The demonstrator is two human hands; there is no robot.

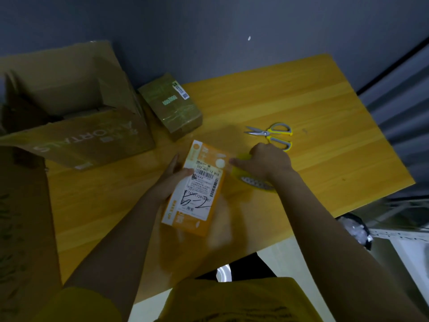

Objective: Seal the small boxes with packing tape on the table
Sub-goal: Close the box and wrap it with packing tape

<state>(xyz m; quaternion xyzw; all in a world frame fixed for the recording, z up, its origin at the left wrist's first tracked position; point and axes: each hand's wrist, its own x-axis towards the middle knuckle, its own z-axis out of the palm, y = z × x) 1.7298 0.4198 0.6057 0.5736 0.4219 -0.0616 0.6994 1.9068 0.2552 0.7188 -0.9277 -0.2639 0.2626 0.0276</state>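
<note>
The small orange-and-white cardboard box with a white shipping label (197, 189) is lying near the front edge of the yellow wooden table (313, 108), its long axis running away from the person and leaning a little to the right. The left hand (173, 176) is cupping the box's left side, thumb resting on the label. The right hand (264, 162), just beside the box's far right corner, is curling over the roll of clear packing tape (253, 180), so it appears better placed to draw tape along that axis.
</note>
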